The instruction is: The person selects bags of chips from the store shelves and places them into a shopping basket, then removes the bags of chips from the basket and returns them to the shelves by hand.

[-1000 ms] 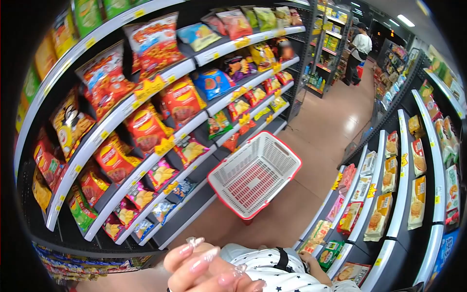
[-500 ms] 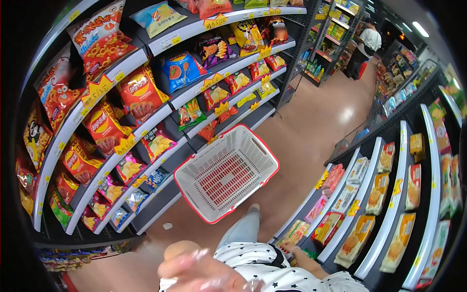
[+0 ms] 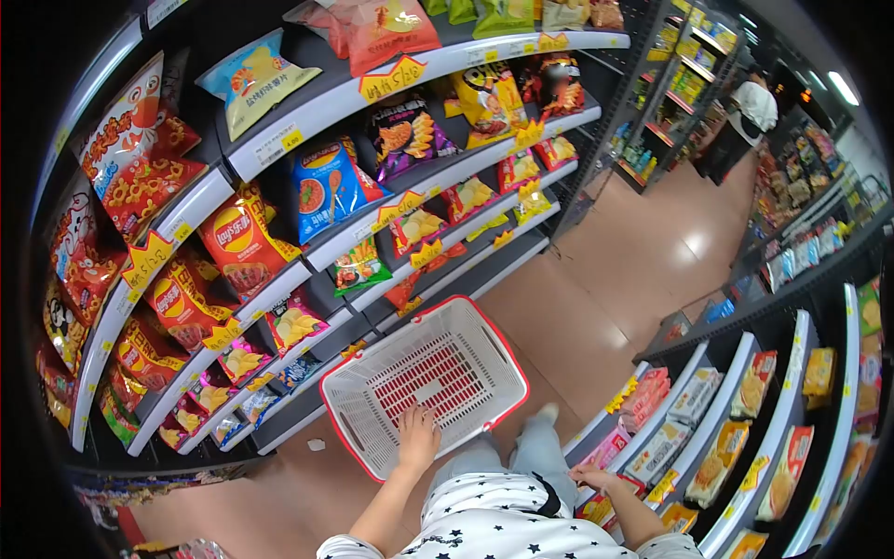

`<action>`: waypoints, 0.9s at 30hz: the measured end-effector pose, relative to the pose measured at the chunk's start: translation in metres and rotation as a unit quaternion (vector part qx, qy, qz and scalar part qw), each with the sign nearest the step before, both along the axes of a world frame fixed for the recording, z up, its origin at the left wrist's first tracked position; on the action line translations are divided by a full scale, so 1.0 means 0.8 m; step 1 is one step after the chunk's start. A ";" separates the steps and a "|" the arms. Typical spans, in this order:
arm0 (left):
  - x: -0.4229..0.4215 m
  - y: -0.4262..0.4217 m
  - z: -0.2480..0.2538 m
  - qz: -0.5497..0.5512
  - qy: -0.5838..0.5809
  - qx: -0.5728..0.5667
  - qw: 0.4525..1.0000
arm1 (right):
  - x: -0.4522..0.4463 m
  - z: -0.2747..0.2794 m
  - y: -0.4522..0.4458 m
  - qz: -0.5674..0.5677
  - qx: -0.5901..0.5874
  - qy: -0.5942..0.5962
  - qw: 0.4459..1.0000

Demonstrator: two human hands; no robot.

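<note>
Over the near side of a white shopping basket with a red rim point(image 3: 517, 368) hangs my left hand point(image 3: 419, 436), fingers spread and holding nothing. Only the basket's slotted bottom shows inside it, with red behind the slots. My right hand point(image 3: 590, 478) is low beside my hip, near the right-hand shelf; its fingers look bent together, and whether they hold anything is too small to tell. Left of the basket, shelves carry a blue chip bag point(image 3: 331, 189), a red Lay's bag point(image 3: 244, 244) and a purple bag point(image 3: 410, 136).
The right shelves hold packaged biscuits point(image 3: 717, 461) and pink packs point(image 3: 644, 399). Tiled floor point(image 3: 643, 247) runs up the aisle to a person in a white top point(image 3: 752, 107). A small white scrap point(image 3: 317, 444) lies on the floor left of the basket.
My left hand has moved from close below the camera, forward and down over the basket. The view has shifted along the left shelves, and my legs and feet show more.
</note>
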State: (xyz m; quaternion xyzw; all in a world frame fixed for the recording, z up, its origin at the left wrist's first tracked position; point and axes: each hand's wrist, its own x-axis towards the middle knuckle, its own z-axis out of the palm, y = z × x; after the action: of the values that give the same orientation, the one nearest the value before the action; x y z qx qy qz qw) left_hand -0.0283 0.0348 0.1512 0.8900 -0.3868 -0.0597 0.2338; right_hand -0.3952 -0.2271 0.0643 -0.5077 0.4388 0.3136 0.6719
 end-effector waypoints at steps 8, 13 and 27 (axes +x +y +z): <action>0.091 -0.072 -0.021 0.173 -0.026 -0.010 0.985 | 0.075 0.025 -0.098 0.163 0.065 -0.135 0.975; 0.257 -0.135 -0.040 0.332 -0.115 -0.087 0.932 | 0.171 0.018 -0.173 0.196 0.063 -0.171 0.963; 0.288 -0.192 -0.095 0.560 0.007 -0.066 0.826 | 0.442 0.017 -0.305 0.639 -0.187 -0.198 0.719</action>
State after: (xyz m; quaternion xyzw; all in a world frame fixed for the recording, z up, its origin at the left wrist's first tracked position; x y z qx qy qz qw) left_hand 0.2019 -0.1187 0.0752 0.9358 0.1765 0.1014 0.2879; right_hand -0.0412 -0.4714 0.0778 -0.8334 -0.0834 0.4723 0.2746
